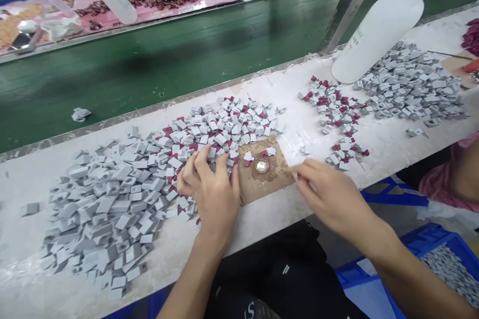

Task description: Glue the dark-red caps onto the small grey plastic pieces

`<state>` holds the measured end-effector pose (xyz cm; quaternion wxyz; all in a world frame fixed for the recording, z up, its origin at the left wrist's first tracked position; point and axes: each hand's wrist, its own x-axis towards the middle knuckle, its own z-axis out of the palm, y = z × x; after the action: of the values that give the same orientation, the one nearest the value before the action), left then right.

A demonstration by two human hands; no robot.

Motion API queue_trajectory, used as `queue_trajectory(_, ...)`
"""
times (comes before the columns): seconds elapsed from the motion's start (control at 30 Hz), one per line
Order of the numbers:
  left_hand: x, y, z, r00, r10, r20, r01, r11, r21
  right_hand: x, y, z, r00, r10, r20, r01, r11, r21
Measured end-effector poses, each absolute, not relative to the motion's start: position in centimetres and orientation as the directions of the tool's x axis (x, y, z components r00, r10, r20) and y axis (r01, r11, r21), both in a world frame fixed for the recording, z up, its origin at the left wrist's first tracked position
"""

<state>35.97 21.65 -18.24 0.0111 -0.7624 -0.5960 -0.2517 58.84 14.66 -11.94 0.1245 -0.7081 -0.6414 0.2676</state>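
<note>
Grey pieces are covering the left of the tabletop, their heap spreading close to its near edge. On my feed, a brown cardboard square is lying beside that edge, between my hands. My left hand is curling loosely over the mixed heap, its thumb beside the cardboard's left edge; I can't tell whether it is gripping a piece. My right hand is bringing thumb and finger close together at the cardboard's right edge; whether anything is between them, I can't tell.

For good control here, I'm favouring a light fingertip touch, steadying the cardboard by its rim and avoiding its wet-looking patch.

I'm counting one cardboard square, one round disc on it, and two small clusters of grey and dark red, one left of the disc, the other beyond it. Heaped pieces are overlapping too much for counting.

Farther off, one scattered mixed group and one grey heap are lying to the right, one white bottle leaning above them. Beyond the tabletop's far edge, one loose grey bit is resting on the green strip.
</note>
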Motion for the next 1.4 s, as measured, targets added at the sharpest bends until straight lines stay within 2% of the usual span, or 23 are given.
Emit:
queue_trajectory(0.1,36.1,21.6,-18.2,0.146,0.910,0.388,0.920,-0.269,0.286,59.7,19.2,-12.1,0.097,0.965,-0.244,0.845,-0.209,-0.493)
queue_trajectory(0.23,36.2,21.5,-18.1,0.127,0.924,0.361,0.934,-0.234,0.269,58.7,24.1,-12.7,0.050,0.946,-0.321,0.865,-0.202,-0.460)
queue_trajectory(0.37,36.1,21.4,-18.2,0.151,0.913,0.380,0.938,-0.253,0.235,58.2,25.9,-13.3,0.019,0.953,-0.303,0.867,-0.167,-0.470)
queue_trajectory(0.5,36.2,21.5,-18.1,0.174,0.892,0.417,0.945,-0.271,0.186,58.7,25.4,-13.4,-0.043,0.946,-0.321,0.848,-0.134,-0.512)
queue_trajectory(0.67,36.3,21.7,-18.0,0.189,0.883,0.431,0.945,-0.282,0.164,59.2,22.8,-13.0,-0.019,0.940,-0.342,0.829,-0.176,-0.531)
queue_trajectory(1.03,35.7,21.2,-18.1,0.233,0.857,0.460,0.933,-0.331,0.144,58.7,21.1,-13.1,0.060,0.911,-0.409,0.817,-0.280,-0.504)
queue_trajectory(1.4,35.8,21.0,-18.2,0.188,0.864,0.466,0.943,-0.292,0.160,58.9,19.2,-13.5,0.106,0.879,-0.465,0.821,-0.341,-0.458)
